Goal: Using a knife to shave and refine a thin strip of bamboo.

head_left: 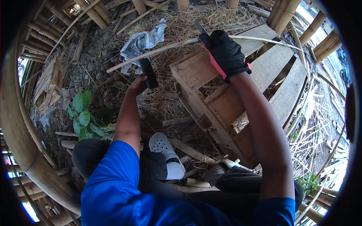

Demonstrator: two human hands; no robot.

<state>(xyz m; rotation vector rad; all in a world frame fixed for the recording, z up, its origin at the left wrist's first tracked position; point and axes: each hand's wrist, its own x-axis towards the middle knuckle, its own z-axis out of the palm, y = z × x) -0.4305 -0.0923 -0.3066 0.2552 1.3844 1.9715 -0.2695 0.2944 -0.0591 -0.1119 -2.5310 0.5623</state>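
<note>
My left hand (138, 86) is closed round a black, flat, oblong piece (148, 73) whose kind I cannot make out. The upper end of that piece meets a long, thin bamboo strip (169, 46). The strip runs from the left, past my right hand, to the far right. In a black and pink glove, my right hand (225, 52) is closed on a knife (201, 28), its blade pointing up and left. The handle is hidden in the glove. Below this hand lies a slatted wooden crate (223, 102); whether the strip touches it is unclear.
Crumpled newspaper (141, 43) lies on dry straw (200, 20) at the far side. A leafy green plant (81, 115) grows at the left, near a broken wooden box (49, 84). Bamboo poles (22, 128) surround the spot. My grey clog (161, 144) rests near several bamboo pieces.
</note>
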